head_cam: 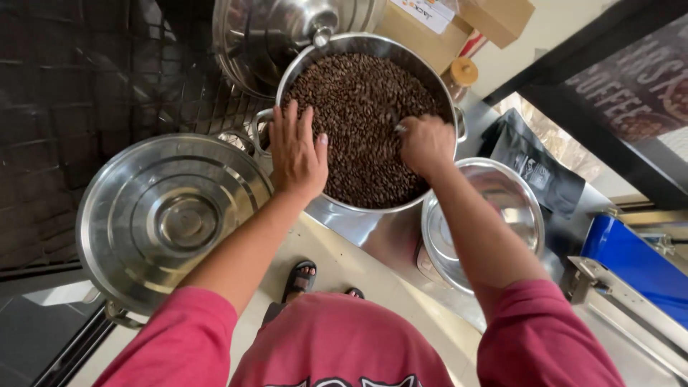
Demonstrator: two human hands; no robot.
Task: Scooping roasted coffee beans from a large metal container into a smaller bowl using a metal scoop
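Observation:
A large steel pot full of dark roasted coffee beans stands in front of me. My left hand lies flat with fingers spread on the pot's near-left rim, over the beans. My right hand is closed around a small metal scoop whose end pokes out at its left side, dipped into the beans near the pot's right side. Just below my right forearm sits an empty steel bowl.
A second big pot with its steel lid on stands at the left. Another lid leans behind the bean pot. A black pouch, a blue-topped machine and cardboard boxes sit at the right.

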